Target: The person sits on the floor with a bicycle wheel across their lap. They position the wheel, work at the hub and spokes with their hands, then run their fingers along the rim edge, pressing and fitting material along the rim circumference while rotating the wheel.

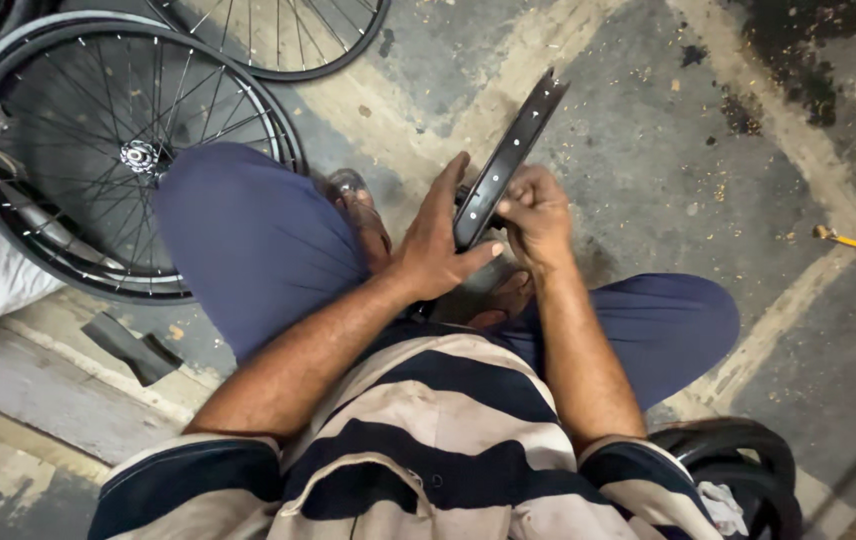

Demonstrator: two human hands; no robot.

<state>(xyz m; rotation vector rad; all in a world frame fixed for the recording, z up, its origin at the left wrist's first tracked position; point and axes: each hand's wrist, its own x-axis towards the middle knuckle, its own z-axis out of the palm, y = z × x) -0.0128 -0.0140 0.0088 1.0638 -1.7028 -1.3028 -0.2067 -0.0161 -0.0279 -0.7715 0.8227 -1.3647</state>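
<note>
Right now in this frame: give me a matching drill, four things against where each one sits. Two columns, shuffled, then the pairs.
Things:
1. bare rim
2. spoked wheel
3. yellow hose
4. tyres

Places:
A. on the floor at the right edge
B. lower right, beside the person's right elbow
C. upright between the left hand and right hand
D. flat on the floor, left of the person's left knee

Pairs: 1-C, 2-D, 3-A, 4-B
</note>
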